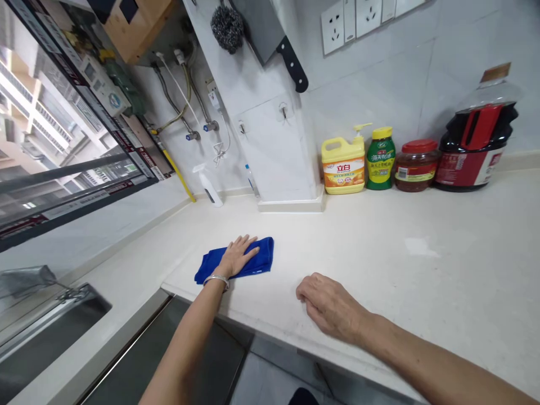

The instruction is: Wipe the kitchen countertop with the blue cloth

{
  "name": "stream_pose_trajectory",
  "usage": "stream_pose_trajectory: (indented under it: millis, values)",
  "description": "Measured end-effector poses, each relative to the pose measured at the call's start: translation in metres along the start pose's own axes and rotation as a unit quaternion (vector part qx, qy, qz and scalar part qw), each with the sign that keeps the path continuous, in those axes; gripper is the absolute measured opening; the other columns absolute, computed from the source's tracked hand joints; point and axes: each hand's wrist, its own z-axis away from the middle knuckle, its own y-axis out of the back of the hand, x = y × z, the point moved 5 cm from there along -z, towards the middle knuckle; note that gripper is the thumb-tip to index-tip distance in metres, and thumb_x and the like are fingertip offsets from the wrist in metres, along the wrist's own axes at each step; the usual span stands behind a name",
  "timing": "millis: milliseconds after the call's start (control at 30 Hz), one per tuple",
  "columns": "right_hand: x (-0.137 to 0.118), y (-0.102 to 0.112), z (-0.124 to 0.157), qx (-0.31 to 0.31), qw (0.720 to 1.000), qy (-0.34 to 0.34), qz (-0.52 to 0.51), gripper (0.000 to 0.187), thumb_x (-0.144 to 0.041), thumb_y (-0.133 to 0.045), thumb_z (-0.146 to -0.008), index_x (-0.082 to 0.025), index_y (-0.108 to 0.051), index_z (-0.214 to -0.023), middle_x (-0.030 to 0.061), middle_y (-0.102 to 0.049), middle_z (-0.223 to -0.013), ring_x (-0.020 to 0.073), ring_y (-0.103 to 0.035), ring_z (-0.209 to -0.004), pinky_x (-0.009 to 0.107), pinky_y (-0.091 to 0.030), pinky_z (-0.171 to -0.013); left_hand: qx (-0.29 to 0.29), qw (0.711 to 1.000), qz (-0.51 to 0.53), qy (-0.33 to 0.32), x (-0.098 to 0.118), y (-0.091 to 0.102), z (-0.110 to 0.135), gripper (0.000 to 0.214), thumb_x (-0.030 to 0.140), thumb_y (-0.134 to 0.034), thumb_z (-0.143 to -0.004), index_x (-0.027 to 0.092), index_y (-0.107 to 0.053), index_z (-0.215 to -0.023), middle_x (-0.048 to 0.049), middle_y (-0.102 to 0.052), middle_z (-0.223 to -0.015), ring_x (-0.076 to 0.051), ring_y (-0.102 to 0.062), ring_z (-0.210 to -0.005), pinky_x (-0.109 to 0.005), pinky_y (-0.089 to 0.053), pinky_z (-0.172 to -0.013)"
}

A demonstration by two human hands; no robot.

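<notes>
A folded blue cloth (264,256) lies on the pale countertop (371,242) near its inner corner. My left hand (237,256) presses flat on top of the cloth with its fingers spread, a silver bracelet (216,279) around the wrist. To the right, my right hand (324,304) rests on the counter near the front edge, its fingers curled under. Whatever may be inside those curled fingers is hidden. Neither the cloth nor any other item touches the right hand from outside.
Along the back wall stand a yellow detergent jug (343,166), a green bottle (380,160), a red-lidded jar (417,166) and a large dark bottle (475,140). A white spray bottle (208,185) sits in the far corner. A cleaver (270,39) hangs on the pillar; a sink (54,332) lies left.
</notes>
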Motion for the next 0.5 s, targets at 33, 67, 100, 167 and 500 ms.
stream_pose_trajectory:
  millis: [33,67,100,167,500]
  values:
    - [0.0,0.0,0.0,-0.003,1.0,0.0,0.002,0.024,-0.002,-0.049,-0.081,-0.02,-0.052,-0.097,0.0042,-0.061,-0.091,0.0189,-0.051,-0.082,0.034,-0.047,-0.072,0.002,1.0,-0.001,0.006,-0.006,0.001,-0.007,0.067,0.067,-0.028,-0.098,0.036,-0.035,-0.157,-0.0034,-0.026,-0.168,-0.029,-0.017,-0.157,-0.053,-0.015,-0.127]
    - [0.0,-0.001,-0.001,-0.008,1.0,0.001,0.003,0.024,-0.002,-0.048,-0.081,-0.02,-0.052,-0.098,0.0044,-0.06,-0.091,0.0189,-0.051,-0.082,0.034,-0.046,-0.071,0.003,1.0,-0.001,0.011,-0.011,0.001,-0.015,0.067,0.067,-0.028,-0.098,0.036,-0.035,-0.157,-0.0034,-0.026,-0.168,-0.029,-0.018,-0.157,-0.053,-0.015,-0.127]
    - [0.001,-0.002,-0.001,-0.013,1.0,0.001,0.002,0.024,-0.003,-0.048,-0.082,-0.02,-0.051,-0.098,0.0045,-0.06,-0.092,0.0189,-0.05,-0.082,0.034,-0.046,-0.071,0.004,1.0,0.0,0.013,-0.017,0.002,-0.022,0.067,0.066,-0.027,-0.098,0.036,-0.035,-0.157,-0.0031,-0.026,-0.168,-0.028,-0.018,-0.156,-0.052,-0.016,-0.127]
    - [0.002,-0.003,-0.001,-0.026,1.0,-0.001,-0.006,0.024,-0.003,-0.047,-0.084,-0.02,-0.05,-0.1,0.0046,-0.059,-0.093,0.0188,-0.049,-0.083,0.034,-0.045,-0.072,0.005,1.0,0.002,0.017,-0.028,0.002,-0.038,0.066,0.065,-0.027,-0.098,0.036,-0.035,-0.157,-0.0026,-0.026,-0.168,-0.028,-0.018,-0.156,-0.052,-0.015,-0.127]
    - [0.0,0.001,-0.007,-0.043,0.998,-0.032,-0.03,0.025,-0.003,-0.043,-0.083,-0.02,-0.046,-0.1,0.0029,-0.055,-0.091,0.0173,-0.045,-0.082,0.033,-0.041,-0.072,0.007,1.0,0.003,0.016,-0.055,0.002,-0.112,0.066,0.064,-0.023,-0.098,0.036,-0.033,-0.157,-0.0044,-0.027,-0.168,-0.03,-0.02,-0.155,-0.055,-0.015,-0.126]
